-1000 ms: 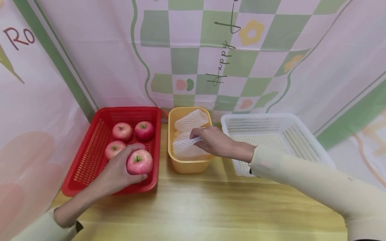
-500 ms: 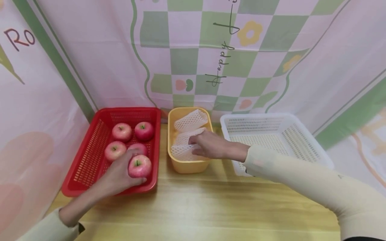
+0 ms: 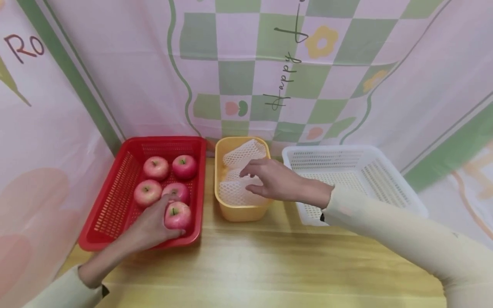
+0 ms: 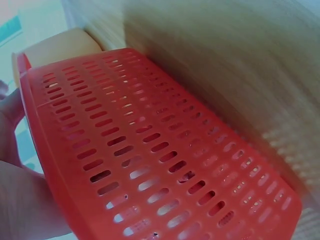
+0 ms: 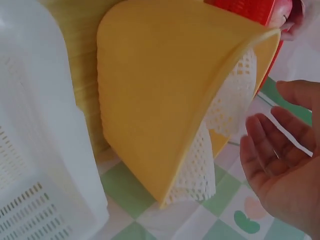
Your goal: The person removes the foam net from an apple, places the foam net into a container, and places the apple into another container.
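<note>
In the head view, my left hand [image 3: 150, 224] reaches over the front of the red basket [image 3: 203, 188] and grips a pink-red apple [image 3: 178, 216] at its front right corner, thumb and fingers on either side. Several other apples [image 3: 155, 168] lie behind it. Over the yellow bin [image 3: 242, 214], my right hand [image 3: 279, 182] hovers with thumb and fingers spread and nothing between them. Below it, white foam fruit nets [image 3: 235, 194] lie in the bin; the right wrist view shows the foam nets [image 5: 192, 175] close to the fingertips.
To the right of the bin stands a white slotted basket [image 3: 327, 162], partly behind the right forearm. All three containers stand on a wooden table [image 3: 246, 265] against a printed cloth backdrop [image 3: 235, 77]. In the left wrist view, the basket's slotted red wall [image 4: 150, 145] fills the middle.
My right hand has let go of the foam net it pinched, which now lies in the bin, and its fingers have spread. My left hand has lowered the apple slightly toward the basket's front.
</note>
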Available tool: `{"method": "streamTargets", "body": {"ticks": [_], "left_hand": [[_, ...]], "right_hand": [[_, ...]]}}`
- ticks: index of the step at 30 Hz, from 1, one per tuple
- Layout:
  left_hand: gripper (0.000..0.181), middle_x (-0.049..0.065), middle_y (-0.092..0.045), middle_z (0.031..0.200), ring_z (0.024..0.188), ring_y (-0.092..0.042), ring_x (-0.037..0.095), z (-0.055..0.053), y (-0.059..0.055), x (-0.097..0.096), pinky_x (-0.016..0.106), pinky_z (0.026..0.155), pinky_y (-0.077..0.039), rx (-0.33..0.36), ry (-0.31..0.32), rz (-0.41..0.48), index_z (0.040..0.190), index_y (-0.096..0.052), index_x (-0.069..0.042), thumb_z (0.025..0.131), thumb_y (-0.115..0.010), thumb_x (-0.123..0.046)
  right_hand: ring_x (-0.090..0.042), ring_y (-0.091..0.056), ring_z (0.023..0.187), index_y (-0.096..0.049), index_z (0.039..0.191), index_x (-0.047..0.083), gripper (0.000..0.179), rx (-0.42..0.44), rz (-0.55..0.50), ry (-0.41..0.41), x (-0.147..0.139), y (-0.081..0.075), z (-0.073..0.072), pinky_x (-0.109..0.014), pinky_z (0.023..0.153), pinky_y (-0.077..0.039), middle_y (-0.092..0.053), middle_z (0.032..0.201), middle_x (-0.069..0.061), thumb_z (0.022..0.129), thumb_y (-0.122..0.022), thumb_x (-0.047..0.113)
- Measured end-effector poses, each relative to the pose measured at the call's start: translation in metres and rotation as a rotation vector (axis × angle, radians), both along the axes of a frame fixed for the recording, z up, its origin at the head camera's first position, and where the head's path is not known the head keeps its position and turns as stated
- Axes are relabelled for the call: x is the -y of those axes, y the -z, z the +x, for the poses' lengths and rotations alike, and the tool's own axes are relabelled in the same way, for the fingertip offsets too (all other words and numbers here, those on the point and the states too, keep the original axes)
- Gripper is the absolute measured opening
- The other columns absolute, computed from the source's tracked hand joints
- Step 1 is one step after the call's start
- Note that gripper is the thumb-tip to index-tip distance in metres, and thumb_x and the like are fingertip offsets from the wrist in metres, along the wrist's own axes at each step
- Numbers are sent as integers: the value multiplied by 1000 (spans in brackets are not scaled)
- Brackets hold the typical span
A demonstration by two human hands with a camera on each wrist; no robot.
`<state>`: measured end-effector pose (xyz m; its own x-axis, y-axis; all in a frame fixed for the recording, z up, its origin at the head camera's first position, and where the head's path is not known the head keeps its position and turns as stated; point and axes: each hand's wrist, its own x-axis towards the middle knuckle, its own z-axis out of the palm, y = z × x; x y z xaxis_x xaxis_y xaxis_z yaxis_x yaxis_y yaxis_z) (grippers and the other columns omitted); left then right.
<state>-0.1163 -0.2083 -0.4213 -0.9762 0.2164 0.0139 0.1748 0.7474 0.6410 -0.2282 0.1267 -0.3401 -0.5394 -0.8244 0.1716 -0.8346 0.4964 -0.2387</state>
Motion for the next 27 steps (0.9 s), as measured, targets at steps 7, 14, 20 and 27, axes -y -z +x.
{"method": "streamTargets", "body": {"ticks": [7,14,20,27], "left_hand": [[80,14,-67,123,104,-64,25,-4,2,1,50,92,-59,53,17,-31,141,-49,-2,79,-93,-26],[81,11,-66,117,98,-63,23,-8,4,2,41,84,-57,124,21,-49,142,-47,-3,80,-93,-26],[76,5,-63,94,83,-61,19,-11,6,1,33,69,-51,196,33,-63,140,-45,-5,82,-91,-24],[71,5,-58,85,77,-58,19,-14,6,1,34,65,-46,233,70,-72,133,-44,-6,82,-91,-25]], "right_hand": [[-24,-73,104,-76,121,5,30,46,115,-6,2,8,6,-41,87,-61,-76,120,-8,94,-80,16],[-26,-74,109,-75,124,5,30,83,196,31,3,15,4,-44,94,-60,-76,122,-9,97,-76,18],[-26,-74,110,-74,125,4,30,94,212,24,4,18,2,-44,94,-61,-76,123,-10,98,-74,16],[-25,-75,105,-75,124,3,29,100,130,45,1,12,3,-41,88,-62,-77,123,-10,97,-75,15]]}}
